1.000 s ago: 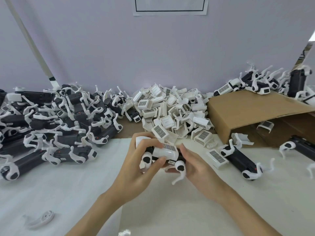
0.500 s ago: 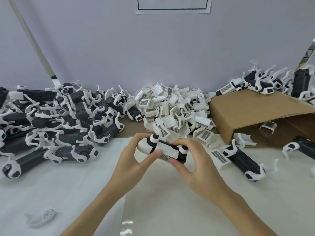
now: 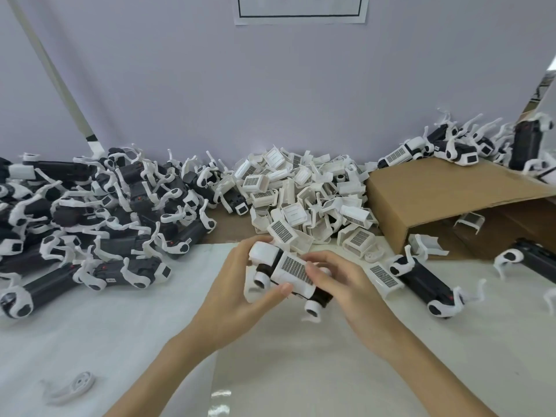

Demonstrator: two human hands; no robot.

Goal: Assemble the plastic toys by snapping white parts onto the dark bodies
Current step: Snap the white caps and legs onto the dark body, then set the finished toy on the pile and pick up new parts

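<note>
Both hands hold one toy (image 3: pixel 288 273) above the white table: a dark body with a white grille cover on top and white legs hanging below. My left hand (image 3: pixel 237 293) grips its left end, thumb against the cover's near edge. My right hand (image 3: pixel 346 287) curls over its right end, fingertips on the grille. Behind the hands lies a heap of loose white covers (image 3: pixel 307 200). A pile of dark bodies with white legs (image 3: pixel 90 218) fills the left side.
A brown cardboard box (image 3: pixel 451 200) lies on its side at the right, with finished toys (image 3: pixel 451 145) on top. One dark body (image 3: pixel 427 284) lies just right of my hands, another (image 3: pixel 535 257) at the far right. A loose white leg (image 3: pixel 75 386) lies near the front left.
The toy has been turned in my hands so the grille cover now faces up and the legs hang down. Both hands dropped slightly toward me.
</note>
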